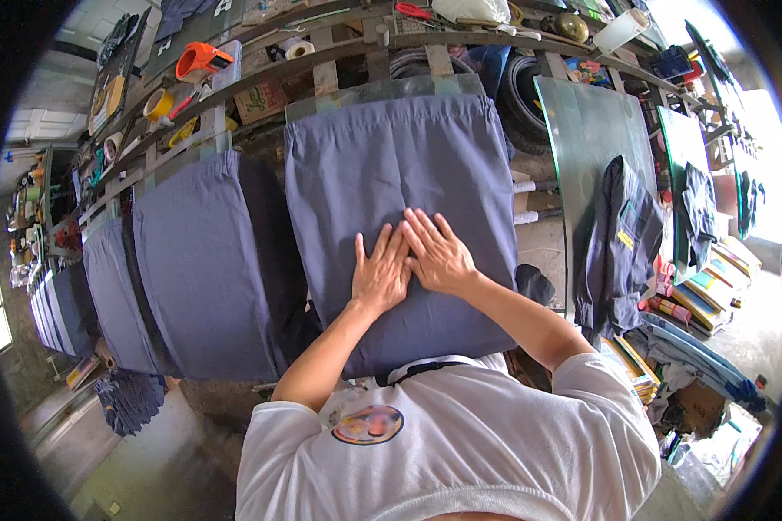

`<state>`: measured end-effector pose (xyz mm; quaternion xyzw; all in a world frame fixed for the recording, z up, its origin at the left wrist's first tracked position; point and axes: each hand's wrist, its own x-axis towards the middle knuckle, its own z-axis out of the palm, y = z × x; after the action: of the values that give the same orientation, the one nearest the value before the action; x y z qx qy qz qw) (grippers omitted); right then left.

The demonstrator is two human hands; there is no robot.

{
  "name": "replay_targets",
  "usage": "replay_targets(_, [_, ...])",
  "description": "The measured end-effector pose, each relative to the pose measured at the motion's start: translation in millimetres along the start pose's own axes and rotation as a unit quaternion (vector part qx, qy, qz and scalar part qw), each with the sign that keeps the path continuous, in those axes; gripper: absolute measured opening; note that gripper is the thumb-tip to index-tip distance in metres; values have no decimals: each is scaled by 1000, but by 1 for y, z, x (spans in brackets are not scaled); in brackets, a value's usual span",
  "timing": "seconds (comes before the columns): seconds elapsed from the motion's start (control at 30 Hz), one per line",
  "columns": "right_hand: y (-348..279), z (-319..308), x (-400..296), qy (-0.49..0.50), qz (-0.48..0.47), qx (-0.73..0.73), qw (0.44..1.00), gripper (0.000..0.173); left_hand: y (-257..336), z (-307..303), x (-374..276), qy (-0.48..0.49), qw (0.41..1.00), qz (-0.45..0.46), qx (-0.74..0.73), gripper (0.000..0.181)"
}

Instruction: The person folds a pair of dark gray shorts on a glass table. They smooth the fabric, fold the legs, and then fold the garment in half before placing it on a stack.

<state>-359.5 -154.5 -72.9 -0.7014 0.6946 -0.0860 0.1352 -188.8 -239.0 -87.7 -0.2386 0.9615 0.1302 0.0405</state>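
A blue-grey cloth garment with a gathered elastic edge [397, 169] lies stretched over a glass panel [339, 98] in front of me. Both hands rest flat on its middle, fingers pointing away from me. My left hand [381, 270] has its fingers somewhat apart, and its fingertips come close to my right hand [438, 254], whose thumb meets it. Neither hand grips anything. Left of these, another blue-grey garment [199, 260] covers a panel in the same way, with a dark layer beside it. The undersides of the garments are hidden.
To the right, a bare glass panel [593, 130] carries a dark folded garment [619, 247]. Beyond the panels runs a wooden rack [345, 55] with an orange tape dispenser [199, 62], a yellow tape roll [158, 104] and red-handled scissors [412, 10]. Tyres [524, 98] stand beneath. Framed screens [710, 293] are stacked at right.
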Motion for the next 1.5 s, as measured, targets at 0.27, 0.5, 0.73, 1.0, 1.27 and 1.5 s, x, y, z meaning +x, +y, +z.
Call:
replay_targets(0.27, [49,-6,94,103,56,-38,992,61,-46,-20,101,101,993,-60,25,58])
replay_targets(0.5, [86,-4,170,188,122,-70,972,60,-88,-21,182,177,979,-98,24,59])
replay_targets(0.73, [36,20,90,139,150,-76,976,65,-39,3,99,131,983,-125,38,58])
replay_targets(1.0, [-18,23,-58,102,86,-18,991,58,48,24,-30,93,995,-21,13,60])
replay_targets(1.27, [-16,25,-74,146,65,69,985,56,18,11,39,98,995,-11,34,66])
replay_targets(1.5, [8,13,5,84,118,-41,989,71,-20,12,110,109,990,-78,36,64])
